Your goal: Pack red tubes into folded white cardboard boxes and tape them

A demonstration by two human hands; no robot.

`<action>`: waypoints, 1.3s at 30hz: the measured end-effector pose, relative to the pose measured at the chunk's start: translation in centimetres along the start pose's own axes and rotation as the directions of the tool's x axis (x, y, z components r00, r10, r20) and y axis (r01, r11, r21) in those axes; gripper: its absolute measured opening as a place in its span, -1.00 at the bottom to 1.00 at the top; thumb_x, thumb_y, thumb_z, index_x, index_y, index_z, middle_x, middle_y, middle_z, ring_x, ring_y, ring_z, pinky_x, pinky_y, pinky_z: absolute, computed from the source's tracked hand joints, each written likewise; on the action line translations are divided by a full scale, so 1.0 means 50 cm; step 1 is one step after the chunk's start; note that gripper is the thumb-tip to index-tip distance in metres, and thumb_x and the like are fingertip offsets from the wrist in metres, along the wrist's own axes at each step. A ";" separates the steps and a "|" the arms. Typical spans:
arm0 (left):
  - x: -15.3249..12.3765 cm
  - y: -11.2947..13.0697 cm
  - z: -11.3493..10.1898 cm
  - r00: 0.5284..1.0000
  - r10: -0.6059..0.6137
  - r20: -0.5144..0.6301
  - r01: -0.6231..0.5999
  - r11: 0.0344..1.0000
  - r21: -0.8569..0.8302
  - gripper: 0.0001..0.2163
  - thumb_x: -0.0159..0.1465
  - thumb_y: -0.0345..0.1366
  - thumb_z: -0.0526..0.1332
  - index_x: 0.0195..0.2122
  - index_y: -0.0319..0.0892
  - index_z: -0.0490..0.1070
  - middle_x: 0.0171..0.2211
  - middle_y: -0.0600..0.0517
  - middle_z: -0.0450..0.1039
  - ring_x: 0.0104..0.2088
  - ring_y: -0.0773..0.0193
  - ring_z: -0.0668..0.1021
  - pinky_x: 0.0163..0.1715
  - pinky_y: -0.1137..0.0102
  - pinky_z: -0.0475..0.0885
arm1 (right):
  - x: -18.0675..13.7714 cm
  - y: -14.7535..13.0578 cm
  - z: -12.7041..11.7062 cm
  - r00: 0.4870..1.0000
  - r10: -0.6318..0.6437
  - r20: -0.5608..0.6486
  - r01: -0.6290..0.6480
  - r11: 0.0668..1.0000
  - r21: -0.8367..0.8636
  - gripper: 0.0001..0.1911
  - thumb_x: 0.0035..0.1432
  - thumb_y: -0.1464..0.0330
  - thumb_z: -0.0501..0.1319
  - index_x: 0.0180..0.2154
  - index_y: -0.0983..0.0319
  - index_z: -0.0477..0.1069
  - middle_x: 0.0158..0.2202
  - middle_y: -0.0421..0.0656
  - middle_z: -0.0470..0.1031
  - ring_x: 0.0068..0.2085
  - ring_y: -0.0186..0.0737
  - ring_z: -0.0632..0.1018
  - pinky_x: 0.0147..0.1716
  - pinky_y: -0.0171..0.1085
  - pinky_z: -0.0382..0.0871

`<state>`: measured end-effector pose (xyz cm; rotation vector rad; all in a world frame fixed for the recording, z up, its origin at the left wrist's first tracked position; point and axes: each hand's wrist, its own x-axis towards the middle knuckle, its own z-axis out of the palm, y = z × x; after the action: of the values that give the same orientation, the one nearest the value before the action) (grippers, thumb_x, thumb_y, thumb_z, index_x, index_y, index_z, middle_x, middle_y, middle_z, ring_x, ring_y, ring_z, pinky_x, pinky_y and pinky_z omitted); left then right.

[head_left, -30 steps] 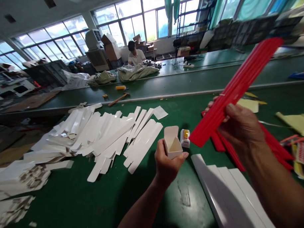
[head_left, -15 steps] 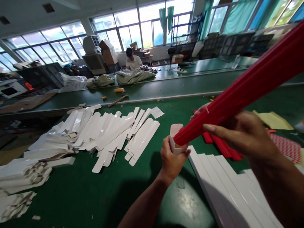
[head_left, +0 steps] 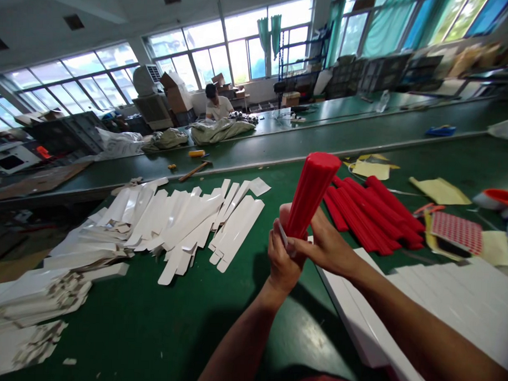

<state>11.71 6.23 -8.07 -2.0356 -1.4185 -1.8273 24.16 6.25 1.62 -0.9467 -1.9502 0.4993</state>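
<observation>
**One camera, worn on the head**

The only view comes from a camera on the person's head. It looks forward and down over the green table (head_left: 149, 320). It is very near the hands. The left hand (head_left: 281, 263) and the right hand (head_left: 329, 250) meet in the middle of the picture, closed around the low end of a red bundle (head_left: 310, 195). Both arms come in from the near edge.

The view is wide. It takes in white card pieces (head_left: 173, 221) on the left, red sticks (head_left: 370, 211) on the right, and a far person (head_left: 217, 105) below the windows (head_left: 242, 43). The table edges climb toward the right, so the camera is tipped.
</observation>
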 end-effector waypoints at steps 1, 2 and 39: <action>-0.003 -0.002 0.000 1.000 0.004 0.003 -0.005 1.000 0.014 -0.26 0.29 0.03 0.17 0.32 -0.37 0.01 0.04 -0.38 0.42 0.03 -0.06 0.55 -0.04 0.15 0.51 | -0.010 0.008 0.003 1.000 0.014 0.015 -0.015 0.994 0.107 -0.30 0.09 0.12 0.31 0.22 0.18 0.22 0.26 0.03 0.24 0.25 0.13 0.30 0.18 0.08 0.27; -0.006 -0.004 0.001 1.000 0.014 0.003 -0.014 1.000 0.028 -0.24 0.28 0.05 0.17 0.34 -0.37 -0.02 0.08 -0.40 0.39 0.04 -0.08 0.53 -0.03 0.13 0.50 | -0.019 0.018 0.007 0.999 0.034 0.032 -0.040 0.976 0.216 -0.21 0.10 0.07 0.29 0.29 0.17 0.13 0.30 0.02 0.19 0.28 0.11 0.27 0.22 0.07 0.22; 0.066 0.004 -0.042 0.989 0.134 0.070 -0.110 0.955 -0.275 -0.58 0.42 -0.04 -0.06 0.05 -0.26 0.30 -0.01 -0.24 0.37 0.04 0.08 0.45 0.05 0.11 0.41 | -0.051 0.095 0.142 0.883 0.303 -0.359 -0.034 0.804 0.593 -0.56 0.26 0.18 -0.06 -0.02 0.15 0.47 0.04 -0.08 0.50 0.08 0.03 0.49 0.09 0.00 0.35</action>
<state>9.84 6.79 -4.69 -2.2971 -1.0803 -1.9959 20.95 7.41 -6.58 -0.7559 -1.1924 0.8433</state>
